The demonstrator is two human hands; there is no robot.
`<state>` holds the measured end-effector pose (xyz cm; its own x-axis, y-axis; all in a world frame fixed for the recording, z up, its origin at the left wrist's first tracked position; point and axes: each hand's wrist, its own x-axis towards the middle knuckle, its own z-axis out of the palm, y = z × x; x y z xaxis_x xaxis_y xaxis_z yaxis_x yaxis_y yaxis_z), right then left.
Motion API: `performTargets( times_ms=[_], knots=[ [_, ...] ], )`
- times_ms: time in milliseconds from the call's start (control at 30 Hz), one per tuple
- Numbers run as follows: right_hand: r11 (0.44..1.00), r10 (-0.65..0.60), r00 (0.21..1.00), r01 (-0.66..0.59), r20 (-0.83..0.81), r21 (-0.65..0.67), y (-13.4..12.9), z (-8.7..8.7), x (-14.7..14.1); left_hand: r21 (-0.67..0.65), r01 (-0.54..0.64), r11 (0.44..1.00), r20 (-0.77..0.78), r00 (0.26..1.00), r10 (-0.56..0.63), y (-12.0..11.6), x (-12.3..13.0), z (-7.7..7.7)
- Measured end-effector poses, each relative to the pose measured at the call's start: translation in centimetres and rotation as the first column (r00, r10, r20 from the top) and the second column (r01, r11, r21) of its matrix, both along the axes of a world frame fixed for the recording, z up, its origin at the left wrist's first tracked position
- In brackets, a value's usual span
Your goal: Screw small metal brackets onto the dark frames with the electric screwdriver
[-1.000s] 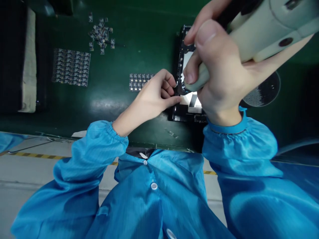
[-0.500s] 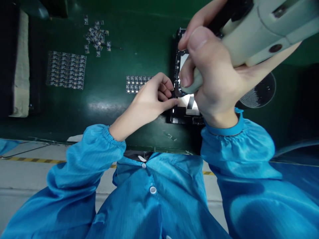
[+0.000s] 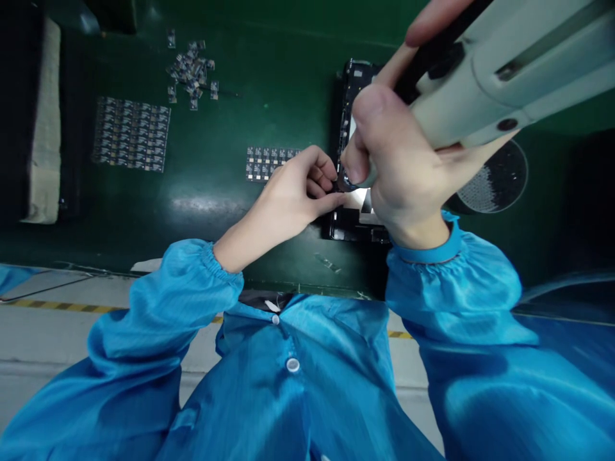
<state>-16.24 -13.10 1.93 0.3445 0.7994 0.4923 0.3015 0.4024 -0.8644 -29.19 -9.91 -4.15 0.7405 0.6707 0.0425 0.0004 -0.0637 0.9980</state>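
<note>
The right hand (image 3: 408,173) is wrapped tight around a pale grey-green powered screwdriver with a black trigger (image 3: 480,83), its fingers closed on the handle and the thumb lying along the top. The tool's metal tip comes down on the left edge of a black rectangular device frame with a pale panel inside (image 3: 353,83), which lies flat on the dark green tabletop (image 3: 269,83).

The left hand (image 3: 295,192) rests just to the left of that frame, its fingers (image 3: 319,173) curled narrow, with the thumb and forefinger pinched together right at the screwdriver tip and touching the frame's edge. Whether anything small sits in the pinch cannot be told.

Further left of the frame, partly hidden under the left hand, lies a small strip of tiny dark square parts in rows (image 3: 266,161). Well to the left of the frame is a larger sheet of the same kind of dark parts in a grid (image 3: 131,133), and beyond that sheet a loose heap of small grey metal pieces (image 3: 189,70). To the right of the frame, partly behind the right wrist, sits a round black perforated disc (image 3: 494,182). Both arms wear shiny blue sleeves with gathered cuffs (image 3: 192,282).
</note>
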Motion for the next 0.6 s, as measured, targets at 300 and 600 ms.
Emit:
performTargets(
  times_ms=[300,600],
  knots=[
    [0.881,0.021,1.0,-0.019,0.0,0.472,2.0,-2.0,0.9,-0.015,-0.018,1.0,-0.005,1.0,0.018,0.1,0.3,0.1],
    [0.996,0.078,0.99,-0.082,-0.114,-0.031,-1.4,2.8,-0.5,0.097,0.008,0.995,-0.027,1.0,-0.005,-0.1,-0.2,1.1]
  ],
)
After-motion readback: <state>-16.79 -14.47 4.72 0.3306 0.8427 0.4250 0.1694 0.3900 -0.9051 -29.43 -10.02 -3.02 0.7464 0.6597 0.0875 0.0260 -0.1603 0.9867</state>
